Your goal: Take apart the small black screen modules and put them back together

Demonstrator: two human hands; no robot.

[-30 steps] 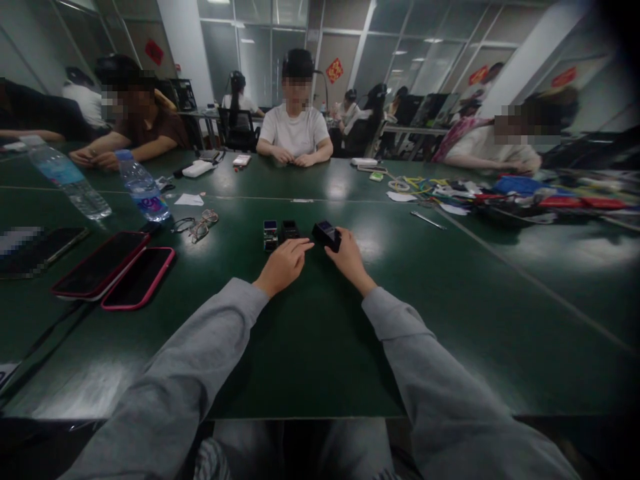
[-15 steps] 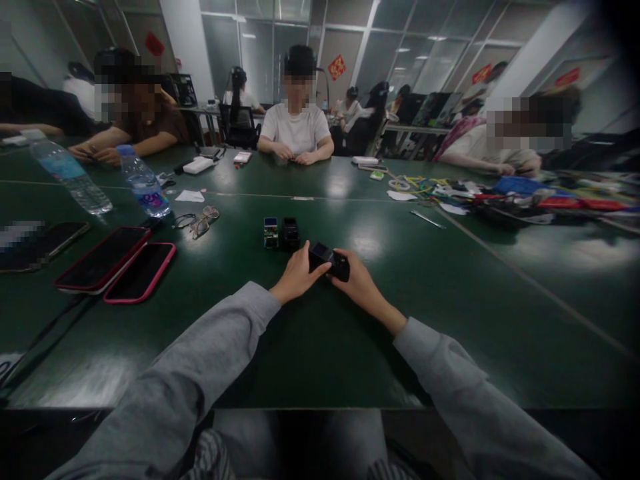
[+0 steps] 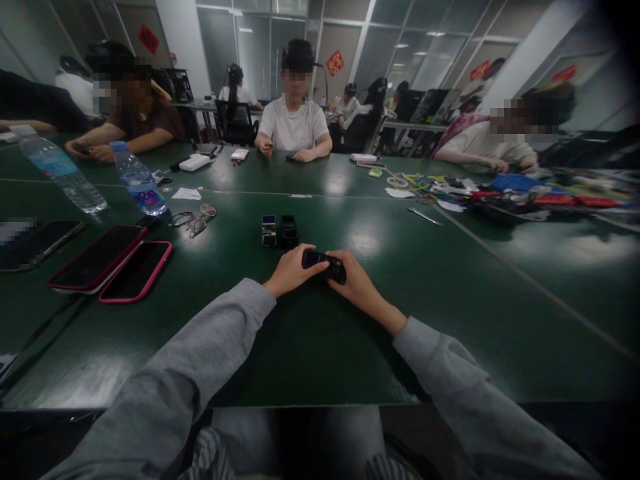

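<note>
Between my two hands is a small black handheld device (image 3: 316,259) with a dark screen and some buttons, its exact kind unclear. My left hand (image 3: 293,269) grips its left end, with the thumb lying across its face. The right end is held by my right hand (image 3: 356,277), fingers curled round the far edge. Just beyond my left hand, a small circuit board with a screen (image 3: 269,230) lies on the green table (image 3: 320,353). Beside that board sits a black casing (image 3: 289,230) with openings in it.
To the left are phones in red cases (image 3: 137,273), eyeglasses (image 3: 201,220) and a water bottle (image 3: 140,183). Tangled cables (image 3: 430,183) and a thin metal tool (image 3: 425,217) lie at the right. A person in a white shirt (image 3: 294,127) sits across the table.
The black device has tilted in my hands, and my left thumb now reaches farther over its face. Across the table, the person's hand has lifted slightly. The view has shifted a little.
</note>
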